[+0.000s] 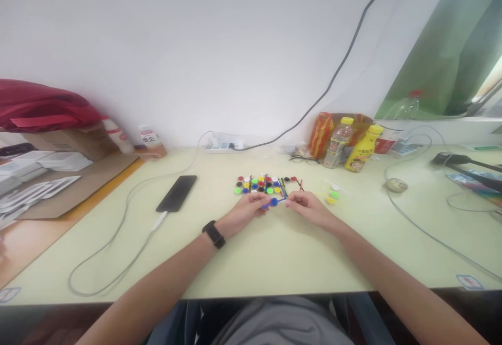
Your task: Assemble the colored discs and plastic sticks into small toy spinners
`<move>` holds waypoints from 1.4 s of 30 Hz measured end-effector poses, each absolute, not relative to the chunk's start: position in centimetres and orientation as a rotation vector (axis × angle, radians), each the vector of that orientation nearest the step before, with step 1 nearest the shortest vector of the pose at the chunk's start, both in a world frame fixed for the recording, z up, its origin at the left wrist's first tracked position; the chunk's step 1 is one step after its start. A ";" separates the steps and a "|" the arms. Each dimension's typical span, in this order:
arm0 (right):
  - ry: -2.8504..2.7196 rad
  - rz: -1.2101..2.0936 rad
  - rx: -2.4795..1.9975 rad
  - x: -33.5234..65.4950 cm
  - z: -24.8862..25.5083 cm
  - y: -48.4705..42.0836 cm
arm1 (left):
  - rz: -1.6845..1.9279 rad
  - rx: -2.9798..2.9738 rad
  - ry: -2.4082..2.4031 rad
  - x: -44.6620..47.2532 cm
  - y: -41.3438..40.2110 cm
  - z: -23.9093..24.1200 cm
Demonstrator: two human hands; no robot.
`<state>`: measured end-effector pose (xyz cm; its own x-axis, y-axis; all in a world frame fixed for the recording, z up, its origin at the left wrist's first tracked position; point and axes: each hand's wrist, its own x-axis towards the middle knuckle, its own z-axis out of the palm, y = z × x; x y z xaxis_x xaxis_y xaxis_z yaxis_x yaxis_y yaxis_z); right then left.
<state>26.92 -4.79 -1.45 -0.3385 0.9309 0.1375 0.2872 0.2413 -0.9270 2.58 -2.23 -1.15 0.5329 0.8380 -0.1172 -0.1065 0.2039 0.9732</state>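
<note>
Between my two hands is a small blue round disc (274,202) with a thin blue stick running out on both sides. My left hand (251,205) pinches its left end, a black watch on the wrist. The fingers of my right hand (304,206) are closed on the right end of the stick. Just beyond my hands lie several small round discs (254,181) in red, white, yellow, green, blue and black, with thin coloured sticks (283,186) among them. To the right of my right hand, a few green, yellow and white pieces (333,195) lie on the table.
A phone (176,193) on a charging cable (127,204) lies to the left. Drink bottles (363,149) and glasses (305,159) stand or lie at the back right, near a power strip (223,144). A cardboard sheet (78,191) covers the left side of the table (274,261).
</note>
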 end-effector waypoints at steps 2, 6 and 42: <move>-1.777 1.099 -1.136 26.9 -1.4 -4.8 | 0.753 1.199 0.763 2.6 -2.3 -1.1; -1.769 1.052 -1.175 27.0 -1.2 -4.8 | 0.757 1.204 0.756 2.6 -2.2 -1.2; -2.118 0.221 -1.968 36.7 0.0 -4.3 | 0.627 1.729 0.748 3.0 -3.3 -1.4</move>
